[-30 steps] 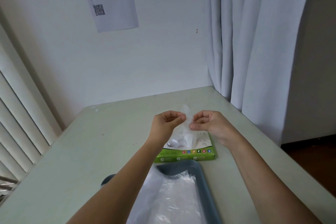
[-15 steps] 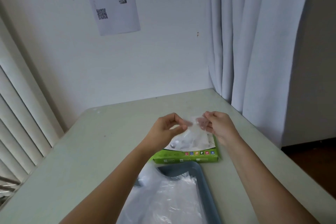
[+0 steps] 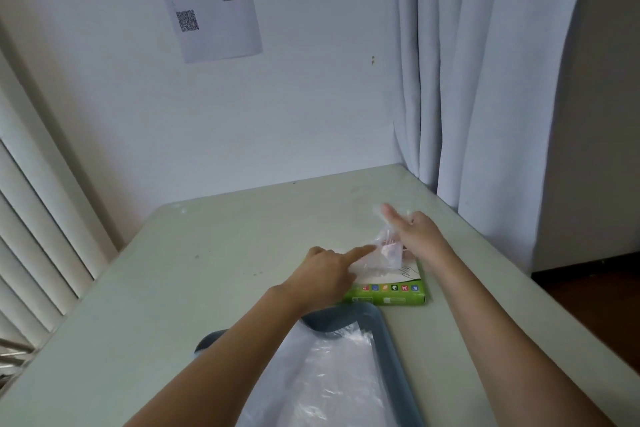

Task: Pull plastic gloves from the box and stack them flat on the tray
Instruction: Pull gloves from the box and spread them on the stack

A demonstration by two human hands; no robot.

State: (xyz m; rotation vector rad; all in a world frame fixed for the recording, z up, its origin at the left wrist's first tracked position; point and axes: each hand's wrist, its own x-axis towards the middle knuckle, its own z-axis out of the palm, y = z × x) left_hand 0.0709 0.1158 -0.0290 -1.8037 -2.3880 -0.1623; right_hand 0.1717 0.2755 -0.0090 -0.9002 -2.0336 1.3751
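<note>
1. The glove (image 3: pixel 385 253), a crumpled clear film, is held up between the 2 hands, directly above the green box (image 3: pixel 391 295) and beyond the far rim of the tray (image 3: pixel 393 350).
2. The left hand (image 3: pixel 327 276) is seen with its index finger stretched toward the glove's near-left edge and its other fingers curled. Whether the film is pinched by the hidden thumb cannot be told.
3. The right hand (image 3: pixel 420 236) is seen with its fingers straight and pointing away from the person, and the film lies against them up to the blurred tips. A thumb grip cannot be made out.
4. The glove's long axis is judged to run obliquely, from the right fingertips at the far end down toward the box top at the near end.
5. The stack of gloves (image 3: pixel 329 385) lies flat on the tray, nearer the person than the box and to the near-left of the held glove. The tray's long axis runs toward the person.
6. The left hand is the nearer to the tray, so the coming move is judged to be a draw toward the person, with the glove spread and its length laid along the tray's length.
</note>
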